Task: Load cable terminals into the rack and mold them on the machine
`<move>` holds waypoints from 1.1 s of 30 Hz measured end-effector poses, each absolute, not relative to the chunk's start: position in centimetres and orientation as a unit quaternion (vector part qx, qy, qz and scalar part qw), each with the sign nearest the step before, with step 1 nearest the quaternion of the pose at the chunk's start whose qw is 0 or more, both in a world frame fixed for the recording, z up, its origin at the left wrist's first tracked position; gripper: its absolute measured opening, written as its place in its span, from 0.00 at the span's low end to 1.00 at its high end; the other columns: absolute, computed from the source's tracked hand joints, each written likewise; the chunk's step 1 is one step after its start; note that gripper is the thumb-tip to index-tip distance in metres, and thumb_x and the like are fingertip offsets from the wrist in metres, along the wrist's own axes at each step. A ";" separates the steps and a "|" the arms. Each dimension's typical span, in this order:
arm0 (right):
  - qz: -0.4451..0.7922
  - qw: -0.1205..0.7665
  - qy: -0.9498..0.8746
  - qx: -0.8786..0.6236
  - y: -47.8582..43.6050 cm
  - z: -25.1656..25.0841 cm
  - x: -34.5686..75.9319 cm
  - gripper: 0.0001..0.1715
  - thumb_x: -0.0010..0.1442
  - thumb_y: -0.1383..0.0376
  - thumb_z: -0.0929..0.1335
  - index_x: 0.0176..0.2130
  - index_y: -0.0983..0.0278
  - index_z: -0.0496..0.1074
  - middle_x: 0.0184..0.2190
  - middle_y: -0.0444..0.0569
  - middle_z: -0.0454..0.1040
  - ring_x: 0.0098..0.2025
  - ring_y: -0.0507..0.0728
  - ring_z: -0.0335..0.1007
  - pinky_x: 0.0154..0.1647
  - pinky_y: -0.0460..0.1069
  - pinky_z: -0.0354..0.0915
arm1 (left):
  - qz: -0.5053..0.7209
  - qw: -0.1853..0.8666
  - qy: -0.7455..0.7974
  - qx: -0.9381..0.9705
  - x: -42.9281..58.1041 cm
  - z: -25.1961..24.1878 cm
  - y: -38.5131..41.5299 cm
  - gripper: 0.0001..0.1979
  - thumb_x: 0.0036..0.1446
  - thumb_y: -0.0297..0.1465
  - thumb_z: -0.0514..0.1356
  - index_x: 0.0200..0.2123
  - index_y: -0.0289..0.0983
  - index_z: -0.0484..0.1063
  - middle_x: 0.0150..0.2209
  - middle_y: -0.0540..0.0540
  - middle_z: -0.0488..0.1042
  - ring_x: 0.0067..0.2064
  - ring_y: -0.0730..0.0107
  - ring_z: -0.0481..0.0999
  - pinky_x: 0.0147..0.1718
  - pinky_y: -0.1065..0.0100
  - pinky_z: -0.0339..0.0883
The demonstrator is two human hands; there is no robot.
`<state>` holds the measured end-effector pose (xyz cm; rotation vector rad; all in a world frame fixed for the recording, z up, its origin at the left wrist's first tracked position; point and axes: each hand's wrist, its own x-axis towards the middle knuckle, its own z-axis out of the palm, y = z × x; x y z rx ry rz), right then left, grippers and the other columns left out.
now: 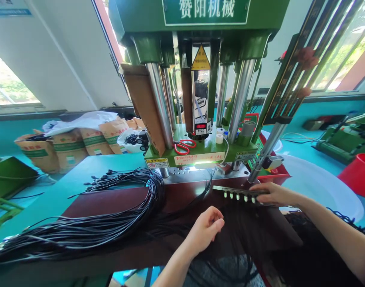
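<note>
My right hand [274, 194] grips the right end of a narrow metal mould bar [234, 189] over the dark red table. Several pale connector ends [237, 197] stick out along the bar's near edge, and blurred black cables [239, 227] hang below them. To its left, my left hand [206, 226] is closed with curled fingers, above dark cables on the table; whether anything lies inside the fingers is hidden. A large looped bundle of black cables [110, 229] lies on the left part of the table [107, 201].
Behind the table stands a green press [200, 158] with steel columns and a lit gap under its plate. Red-handled scissors [184, 146] lie on the plate. Paper sacks [68, 149] stand back left; a white tub [316, 183] and red bucket [360, 175] are right.
</note>
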<state>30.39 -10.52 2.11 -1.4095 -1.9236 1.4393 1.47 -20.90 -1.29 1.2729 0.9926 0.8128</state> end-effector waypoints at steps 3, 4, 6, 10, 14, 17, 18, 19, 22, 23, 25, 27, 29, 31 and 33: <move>0.388 0.034 -0.792 -0.470 -7.1 3.6 27.6 0.23 0.53 0.61 0.64 0.48 0.66 0.69 0.18 0.43 0.68 0.14 0.49 0.57 0.13 0.43 0.52 | 0.352 0.605 0.444 0.559 0.4 -1.2 -21.3 0.07 0.53 0.34 0.52 0.32 0.36 0.63 0.21 0.56 0.61 0.16 0.84 0.56 0.14 0.78 0.46; 0.341 0.019 -0.824 -0.452 -6.2 3.9 26.7 0.21 0.53 0.63 0.64 0.47 0.67 0.70 0.19 0.44 0.69 0.16 0.50 0.60 0.16 0.44 0.55 | 0.353 0.600 0.452 0.557 -0.1 -1.2 -21.5 0.08 0.53 0.35 0.53 0.32 0.36 0.63 0.21 0.56 0.61 0.16 0.84 0.55 0.14 0.78 0.46; 0.275 0.018 -0.866 -0.417 -4.6 3.8 24.8 0.17 0.49 0.69 0.64 0.40 0.66 0.74 0.24 0.46 0.73 0.24 0.53 0.66 0.25 0.46 0.60 | 0.355 0.590 0.467 0.555 -1.2 -1.2 -21.8 0.09 0.53 0.37 0.53 0.31 0.36 0.63 0.21 0.56 0.61 0.16 0.84 0.55 0.14 0.77 0.46; 0.209 0.045 -0.890 -0.404 -2.9 1.3 22.1 0.17 0.42 0.76 0.64 0.31 0.64 0.76 0.32 0.49 0.73 0.38 0.58 0.66 0.41 0.49 0.58 | 0.378 0.541 0.500 0.561 -3.4 -1.1 -21.5 0.11 0.53 0.39 0.52 0.29 0.36 0.64 0.20 0.55 0.60 0.17 0.81 0.56 0.16 0.76 0.50; 0.148 0.077 -0.884 -0.437 -3.2 -2.0 20.9 0.18 0.44 0.77 0.63 0.33 0.65 0.76 0.33 0.52 0.71 0.39 0.59 0.64 0.41 0.50 0.57 | 0.390 0.373 0.579 0.611 -5.2 -1.3 -17.9 0.11 0.53 0.38 0.52 0.31 0.36 0.67 0.24 0.51 0.66 0.25 0.74 0.65 0.26 0.71 0.58; 0.111 0.122 -0.865 -0.473 -4.6 -3.3 20.6 0.19 0.48 0.76 0.61 0.37 0.66 0.75 0.34 0.53 0.70 0.40 0.58 0.64 0.42 0.50 0.56 | 0.310 0.238 0.637 0.665 -5.8 -2.3 -13.8 0.12 0.52 0.34 0.53 0.36 0.35 0.70 0.34 0.44 0.71 0.37 0.65 0.69 0.38 0.66 0.60; 0.101 0.139 -0.858 -0.484 -5.2 -3.5 20.6 0.20 0.49 0.76 0.61 0.39 0.65 0.74 0.35 0.53 0.70 0.40 0.58 0.63 0.43 0.51 0.55 | 0.276 0.212 0.648 0.677 -5.8 -2.7 -12.5 0.12 0.52 0.34 0.53 0.37 0.34 0.71 0.36 0.42 0.71 0.39 0.63 0.68 0.41 0.64 0.59; 0.092 0.155 -0.850 -0.495 -5.7 -3.7 20.5 0.21 0.50 0.76 0.60 0.40 0.65 0.73 0.36 0.52 0.70 0.41 0.58 0.63 0.45 0.51 0.54 | 0.247 0.199 0.653 0.688 -5.7 -3.1 -11.4 0.12 0.53 0.33 0.52 0.37 0.34 0.71 0.37 0.41 0.71 0.41 0.61 0.68 0.43 0.63 0.58; 0.076 0.190 -0.833 -0.514 -6.8 -4.3 20.4 0.23 0.49 0.77 0.60 0.43 0.63 0.72 0.38 0.50 0.70 0.43 0.57 0.61 0.48 0.52 0.51 | 0.203 0.203 0.640 0.713 -4.8 -4.1 -9.6 0.13 0.54 0.31 0.50 0.36 0.36 0.72 0.36 0.43 0.71 0.40 0.62 0.69 0.42 0.64 0.59; 0.075 0.198 -0.829 -0.517 -6.9 -4.4 20.4 0.24 0.49 0.77 0.60 0.43 0.62 0.72 0.37 0.50 0.70 0.43 0.57 0.61 0.48 0.52 0.51 | 0.205 0.203 0.630 0.721 -4.5 -4.2 -9.4 0.13 0.54 0.31 0.49 0.36 0.36 0.72 0.36 0.43 0.71 0.40 0.63 0.69 0.42 0.64 0.60; 0.078 0.211 -0.824 -0.521 -6.9 -4.7 20.3 0.23 0.49 0.77 0.60 0.42 0.62 0.73 0.37 0.49 0.70 0.42 0.56 0.61 0.48 0.52 0.51 | 0.217 0.191 0.608 0.740 -3.7 -4.1 -9.4 0.13 0.54 0.32 0.49 0.37 0.37 0.71 0.37 0.44 0.72 0.41 0.62 0.69 0.42 0.63 0.60; 0.085 0.222 -0.819 -0.521 -6.7 -5.0 20.1 0.23 0.49 0.78 0.60 0.41 0.61 0.73 0.36 0.48 0.70 0.42 0.56 0.62 0.47 0.52 0.51 | 0.226 0.175 0.589 0.756 -2.9 -3.7 -9.5 0.13 0.54 0.34 0.50 0.38 0.39 0.71 0.39 0.44 0.72 0.43 0.60 0.68 0.43 0.62 0.59; 0.094 0.233 -0.819 -0.516 -6.6 -5.2 19.8 0.24 0.48 0.79 0.60 0.40 0.61 0.74 0.35 0.48 0.70 0.41 0.56 0.62 0.47 0.52 0.50 | 0.238 0.190 0.583 0.753 -2.2 -3.3 -9.2 0.12 0.53 0.35 0.51 0.37 0.41 0.72 0.40 0.44 0.73 0.44 0.58 0.67 0.42 0.61 0.59; 0.106 0.244 -0.822 -0.503 -6.7 -5.4 19.3 0.25 0.48 0.79 0.60 0.39 0.60 0.74 0.35 0.47 0.70 0.40 0.55 0.63 0.47 0.52 0.50 | 0.261 0.261 0.580 0.726 -1.6 -3.1 -8.3 0.11 0.52 0.36 0.51 0.31 0.41 0.73 0.35 0.44 0.74 0.42 0.59 0.69 0.40 0.62 0.60; 0.116 0.256 -0.828 -0.485 -6.8 -5.5 18.8 0.24 0.47 0.79 0.61 0.39 0.59 0.74 0.34 0.46 0.71 0.40 0.55 0.63 0.47 0.52 0.51 | 0.283 0.342 0.570 0.691 -1.4 -3.3 -7.1 0.16 0.54 0.38 0.48 0.26 0.39 0.72 0.29 0.44 0.74 0.35 0.62 0.72 0.35 0.64 0.62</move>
